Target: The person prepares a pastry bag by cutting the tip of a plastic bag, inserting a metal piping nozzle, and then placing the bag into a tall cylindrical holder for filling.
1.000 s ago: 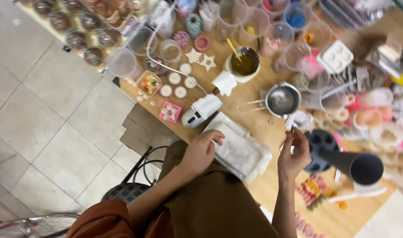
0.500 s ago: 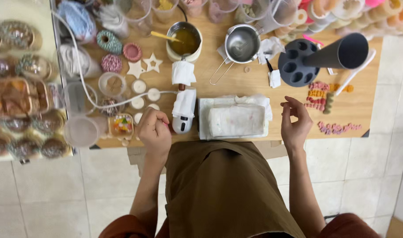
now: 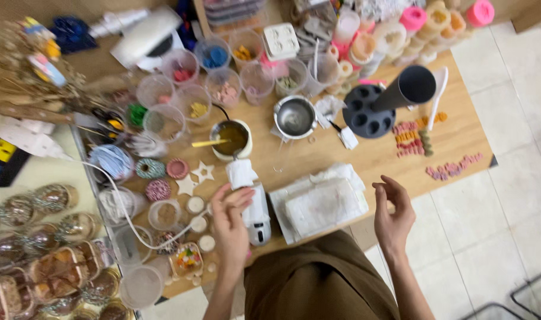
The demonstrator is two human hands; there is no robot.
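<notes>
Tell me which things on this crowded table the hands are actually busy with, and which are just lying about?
In hand or nearest:
- left hand by the white corded tool
- right hand, empty, beside the white cloth pad

Lying about:
- steel pot
- wax cup
- star shapes
- black tube
- plastic cups

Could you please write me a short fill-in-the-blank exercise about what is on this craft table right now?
1. The left hand reaches toward the ____ handheld tool lying on the table.
2. The right hand is open and holds ____.
3. The yellow stick rests in a pot of ____ liquid.
4. The metal pot beside it looks ____.

Missing words: white; nothing; brown; empty
</notes>
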